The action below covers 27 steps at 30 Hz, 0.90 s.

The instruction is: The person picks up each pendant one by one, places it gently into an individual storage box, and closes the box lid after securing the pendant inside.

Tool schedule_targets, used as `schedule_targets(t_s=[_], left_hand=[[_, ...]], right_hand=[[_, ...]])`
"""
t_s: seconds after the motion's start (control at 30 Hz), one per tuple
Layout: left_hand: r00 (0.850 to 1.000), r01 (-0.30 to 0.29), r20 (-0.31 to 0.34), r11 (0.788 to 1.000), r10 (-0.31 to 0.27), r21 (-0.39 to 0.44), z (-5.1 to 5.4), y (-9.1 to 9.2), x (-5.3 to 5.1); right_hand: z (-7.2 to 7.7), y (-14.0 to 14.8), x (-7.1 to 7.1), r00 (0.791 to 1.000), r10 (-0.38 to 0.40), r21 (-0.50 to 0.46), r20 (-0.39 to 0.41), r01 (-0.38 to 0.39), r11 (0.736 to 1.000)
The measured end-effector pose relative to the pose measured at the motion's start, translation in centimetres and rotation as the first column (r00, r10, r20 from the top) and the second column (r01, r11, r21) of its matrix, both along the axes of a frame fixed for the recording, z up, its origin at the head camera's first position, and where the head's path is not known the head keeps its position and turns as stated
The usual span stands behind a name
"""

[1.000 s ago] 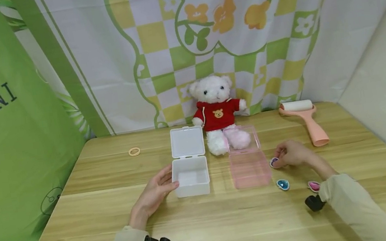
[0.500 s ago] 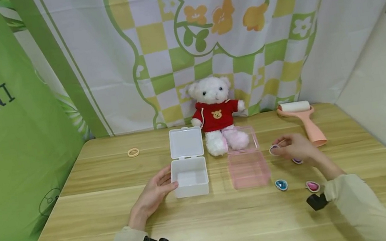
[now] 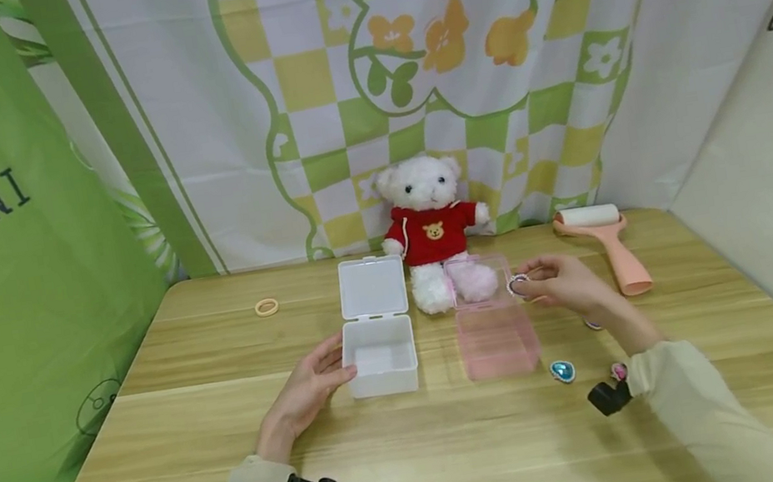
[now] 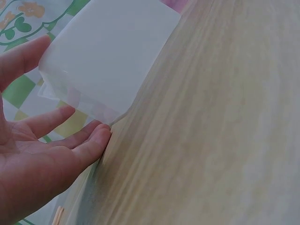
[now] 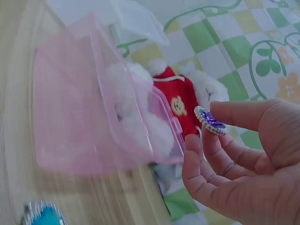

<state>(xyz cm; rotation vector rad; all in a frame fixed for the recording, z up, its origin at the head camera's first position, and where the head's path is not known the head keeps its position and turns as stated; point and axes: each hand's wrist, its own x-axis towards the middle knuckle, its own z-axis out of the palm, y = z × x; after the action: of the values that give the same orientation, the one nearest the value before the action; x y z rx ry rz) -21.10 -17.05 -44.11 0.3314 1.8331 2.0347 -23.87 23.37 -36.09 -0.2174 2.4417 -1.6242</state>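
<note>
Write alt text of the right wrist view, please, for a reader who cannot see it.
A person's right grip pinches a silver-edged purple gem near an open, see-through pink box. Behind the box is a white teddy bear in red; a blue gem is cut off at lower left.

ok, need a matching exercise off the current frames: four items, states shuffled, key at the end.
Items
1. right hand
2. left hand
3. roller
4. teddy bear

States
A. lying near the back right corner of the table
B. dressed in a red hoodie
C. pinching a purple gem
D. touching the white box

Pairs: 1-C, 2-D, 3-A, 4-B
</note>
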Motion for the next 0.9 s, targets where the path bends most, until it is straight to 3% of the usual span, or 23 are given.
schedule_targets(t_s=[0.57, 0.9], left_hand=[[1.000, 0.017, -0.015, 1.000, -0.017, 0.017, -0.2, -0.1, -0.1], [1.000, 0.003, -0.009, 1.000, -0.003, 0.013, -0.2, 0.0, -0.1]], right_hand=[[-0.3, -6.7, -1.1, 0.996, 0.088, -0.203, 0.030, -0.081, 0.976], [-0.6, -10.8, -1.2, 0.994, 0.104, -0.170, 0.032, -0.098, 0.981]])
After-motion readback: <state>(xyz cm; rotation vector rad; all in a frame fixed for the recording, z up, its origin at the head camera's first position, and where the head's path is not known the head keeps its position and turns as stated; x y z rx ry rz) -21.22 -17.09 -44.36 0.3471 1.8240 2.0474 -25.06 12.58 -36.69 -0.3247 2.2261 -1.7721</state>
